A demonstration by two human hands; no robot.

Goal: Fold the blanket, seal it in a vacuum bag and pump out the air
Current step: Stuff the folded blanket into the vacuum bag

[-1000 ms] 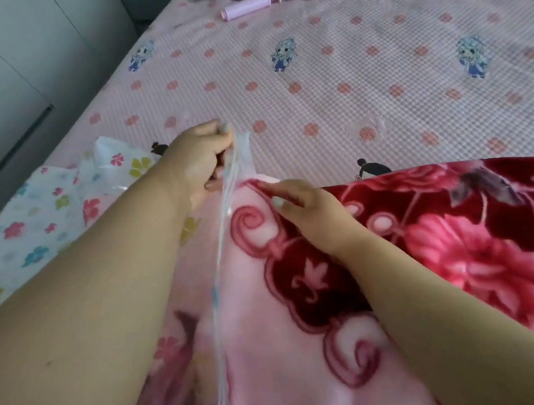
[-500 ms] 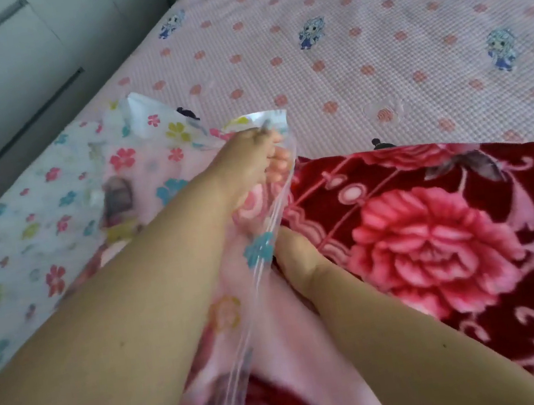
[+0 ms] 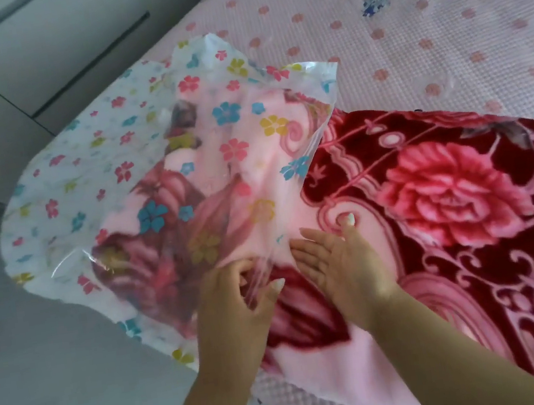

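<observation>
Now, one red floral blanket [image 3: 429,185] on the bed [image 3: 405,25], one end inside one flowered vacuum bag [image 3: 89,180], your left hand [image 3: 234,297] pinching the bag's mouth, your right hand [image 3: 343,260] flat, fingers [image 3: 309,241] spread on the blanket.

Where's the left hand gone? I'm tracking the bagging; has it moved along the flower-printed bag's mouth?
Yes: the left hand moved from the clear flower-printed vacuum bag's far mouth corner to its near edge.

Red floral blanket [image 3: 429,185], flower-print clear bag [image 3: 87,166]
</observation>
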